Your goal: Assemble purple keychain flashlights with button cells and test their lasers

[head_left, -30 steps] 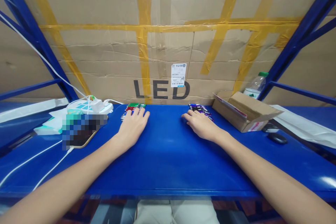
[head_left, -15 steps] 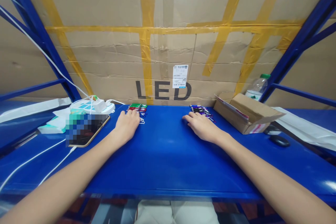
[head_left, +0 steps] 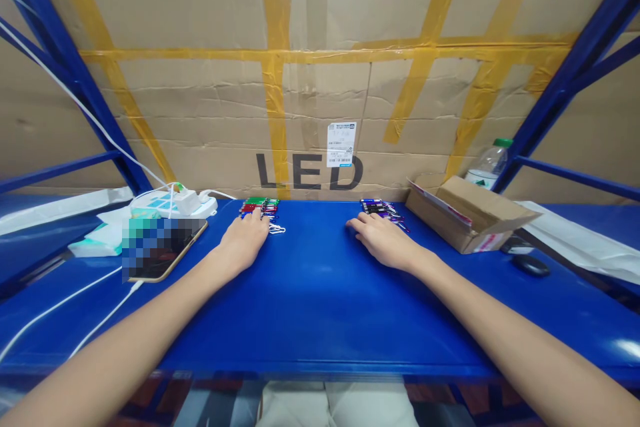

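My left hand [head_left: 246, 239] reaches over the table on the left, its fingers bent downward. A white wire-like clip [head_left: 277, 229] sticks out to the right from its fingertips and seems to be pinched there; the exact grip is hidden. Just beyond these fingers lies a row of green, red and blue pens [head_left: 260, 203], partly covered by the hand. My right hand [head_left: 383, 237] rests farther right, palm down, fingers apart and slightly bent, with nothing visible in them. Beside and behind it lies a second group of pens [head_left: 376, 206], blue, black and purple.
On the left are a phone [head_left: 175, 250], a tissue pack [head_left: 97, 240] and a power strip [head_left: 210, 205] with white cables. To the right stand an open cardboard box [head_left: 470, 213], a bottle [head_left: 490, 163] and a black mouse [head_left: 531, 265]. A cardboard sheet [head_left: 225, 120] walls the back.
My left hand has shifted slightly to the right, and more of the white clip shows beside its fingers. My right hand has stayed almost still. The view has moved slightly.
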Demonstrator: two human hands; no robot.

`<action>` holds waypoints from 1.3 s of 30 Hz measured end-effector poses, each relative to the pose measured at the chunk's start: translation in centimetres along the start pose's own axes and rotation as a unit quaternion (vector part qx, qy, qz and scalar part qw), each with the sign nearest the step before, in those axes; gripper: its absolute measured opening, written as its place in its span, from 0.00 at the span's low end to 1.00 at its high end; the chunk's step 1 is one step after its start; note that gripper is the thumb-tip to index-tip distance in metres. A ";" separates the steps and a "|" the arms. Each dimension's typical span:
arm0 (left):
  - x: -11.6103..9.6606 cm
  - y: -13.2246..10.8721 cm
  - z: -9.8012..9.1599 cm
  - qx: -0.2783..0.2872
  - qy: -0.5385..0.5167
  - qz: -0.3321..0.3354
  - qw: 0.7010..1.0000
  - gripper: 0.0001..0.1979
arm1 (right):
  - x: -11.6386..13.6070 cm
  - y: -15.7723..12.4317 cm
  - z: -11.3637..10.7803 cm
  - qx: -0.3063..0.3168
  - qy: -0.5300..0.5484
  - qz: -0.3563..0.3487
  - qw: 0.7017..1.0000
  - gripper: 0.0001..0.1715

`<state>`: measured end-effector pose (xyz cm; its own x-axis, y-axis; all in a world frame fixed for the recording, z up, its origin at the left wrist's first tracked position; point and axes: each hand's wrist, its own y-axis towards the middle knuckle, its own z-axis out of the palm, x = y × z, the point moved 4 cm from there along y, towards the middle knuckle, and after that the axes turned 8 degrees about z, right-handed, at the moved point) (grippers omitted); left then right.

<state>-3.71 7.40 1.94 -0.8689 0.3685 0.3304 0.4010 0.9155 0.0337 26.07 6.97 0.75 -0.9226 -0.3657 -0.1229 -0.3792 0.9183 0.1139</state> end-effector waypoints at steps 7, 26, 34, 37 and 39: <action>-0.1 -0.2 0.4 0.016 -0.014 -0.039 0.999 0.27 | -0.1 0.0 0.0 -0.001 -0.001 0.007 1.000 0.19; -4.7 -0.9 -1.0 -0.105 -0.236 0.221 0.940 0.18 | 0.0 0.1 0.0 -0.009 0.012 0.001 1.000 0.16; -8.3 -3.4 -3.0 -0.086 -0.340 0.371 0.860 0.16 | 0.0 0.0 0.0 -0.015 0.014 -0.001 1.000 0.16; -8.2 -3.3 -3.1 -0.090 -0.340 0.360 0.864 0.18 | -0.2 0.1 0.3 -0.017 0.019 -0.003 1.000 0.16; -7.8 -3.0 -2.8 -0.092 -0.326 0.336 0.879 0.18 | -0.3 0.2 0.4 -0.023 0.026 -0.007 0.999 0.16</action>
<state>2.64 1.35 1.93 -0.3755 0.8849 -0.2756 0.8749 0.4366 0.2095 26.35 7.31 0.39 -0.9195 -0.3862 -0.0732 -0.3931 0.9057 0.1589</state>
